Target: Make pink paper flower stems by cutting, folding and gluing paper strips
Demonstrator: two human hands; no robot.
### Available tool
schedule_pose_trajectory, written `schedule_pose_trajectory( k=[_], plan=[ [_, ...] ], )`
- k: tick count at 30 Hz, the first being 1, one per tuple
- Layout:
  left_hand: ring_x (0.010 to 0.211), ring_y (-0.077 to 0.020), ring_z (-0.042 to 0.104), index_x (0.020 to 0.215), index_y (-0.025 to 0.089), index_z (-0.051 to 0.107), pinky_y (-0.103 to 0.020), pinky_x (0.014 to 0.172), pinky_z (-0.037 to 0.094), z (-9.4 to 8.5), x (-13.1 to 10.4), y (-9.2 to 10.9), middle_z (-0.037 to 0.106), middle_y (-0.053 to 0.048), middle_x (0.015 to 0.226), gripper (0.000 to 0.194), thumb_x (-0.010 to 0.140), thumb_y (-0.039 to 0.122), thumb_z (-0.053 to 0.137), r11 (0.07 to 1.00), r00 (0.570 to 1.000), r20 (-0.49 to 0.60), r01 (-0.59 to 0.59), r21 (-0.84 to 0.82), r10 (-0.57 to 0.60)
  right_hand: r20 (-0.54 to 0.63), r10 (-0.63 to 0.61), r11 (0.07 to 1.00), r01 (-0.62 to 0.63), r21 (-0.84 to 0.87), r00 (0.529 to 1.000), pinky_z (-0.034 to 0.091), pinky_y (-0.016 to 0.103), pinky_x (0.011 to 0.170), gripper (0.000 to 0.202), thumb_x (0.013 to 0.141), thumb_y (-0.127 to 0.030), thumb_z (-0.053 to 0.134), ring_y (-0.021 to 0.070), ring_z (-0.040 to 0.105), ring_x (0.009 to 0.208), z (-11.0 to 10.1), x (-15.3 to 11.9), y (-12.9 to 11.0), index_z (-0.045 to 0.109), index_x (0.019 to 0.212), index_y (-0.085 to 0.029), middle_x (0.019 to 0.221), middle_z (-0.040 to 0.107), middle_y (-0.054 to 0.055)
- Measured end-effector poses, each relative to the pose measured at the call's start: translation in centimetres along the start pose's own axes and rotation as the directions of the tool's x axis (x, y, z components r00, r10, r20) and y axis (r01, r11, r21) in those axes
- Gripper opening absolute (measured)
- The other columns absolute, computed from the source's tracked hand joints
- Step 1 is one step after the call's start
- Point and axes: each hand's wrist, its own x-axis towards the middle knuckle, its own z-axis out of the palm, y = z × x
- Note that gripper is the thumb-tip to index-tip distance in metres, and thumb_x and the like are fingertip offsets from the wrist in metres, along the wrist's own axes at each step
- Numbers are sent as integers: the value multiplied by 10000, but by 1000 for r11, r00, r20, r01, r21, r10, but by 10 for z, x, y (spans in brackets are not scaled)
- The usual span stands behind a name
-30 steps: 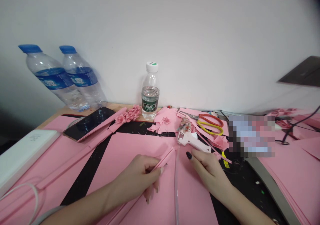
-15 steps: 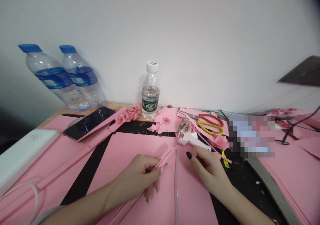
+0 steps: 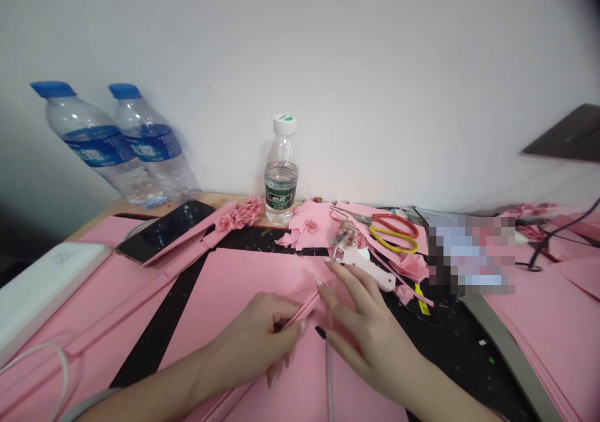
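Note:
My left hand pinches a narrow folded strip of pink paper between thumb and fingers, its upper end pointing up and right. My right hand is spread over that upper end. Its fingertips reach the strip, while the thumb with a dark nail stays apart below. Both hands are above a large pink paper sheet. A pale, see-through rod runs down the sheet beneath my right hand. Just beyond the fingers lies a whitish tool resembling a glue gun, partly hidden.
Scissors with red and yellow handles lie among pink scraps. A water bottle stands by the wall. Pink paper flowers, a phone and a white box-shaped device are at left. Two large bottles lean behind.
My right hand has moved left and opened from a curled pose, its fingers now at the strip's upper end. My left hand keeps its hold, with the strip tilted slightly lower.

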Motion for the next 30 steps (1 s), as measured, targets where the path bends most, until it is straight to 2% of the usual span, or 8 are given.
schedule_pose_trajectory(
  k=[14,19,23,28,30],
  plan=[
    [327,-87,463,555,182,494,-174,337,357,2,0,-1,490,42,451,379,908,311,443,998,999,-4,-32,59,32,45,-62,996,59,74,997,495,617,979,396,886,-219,581,420,373,1355,3,-1,-12,638,1255,-85,1475,458,224],
    [330,-84,458,558,179,496,-172,345,362,3,-2,1,489,41,445,397,923,328,443,997,999,-1,-41,73,42,38,-55,987,49,152,998,479,601,1009,386,871,-186,587,403,362,1376,1,0,-10,640,1246,-114,1479,455,202],
    [357,-81,476,575,175,497,-163,360,376,2,-2,1,498,40,480,368,917,307,460,995,999,20,-50,90,48,-29,-36,969,42,245,999,467,560,1037,372,860,-163,609,354,404,1360,3,0,-7,635,1231,-150,1417,506,191],
    [374,-81,500,589,169,507,-162,363,387,0,2,-2,520,37,516,320,884,293,514,997,1000,19,-25,75,24,-179,89,925,-14,380,980,497,440,1004,117,835,-133,659,271,565,1188,5,-1,-3,666,923,-210,1219,610,127],
    [370,-81,506,582,168,502,-162,363,380,-1,2,-2,522,35,519,323,883,285,509,998,1000,17,-26,63,25,-225,143,903,-34,429,964,521,382,942,110,829,-113,664,237,610,1089,5,0,-1,631,822,-218,1129,628,97]
  ],
)
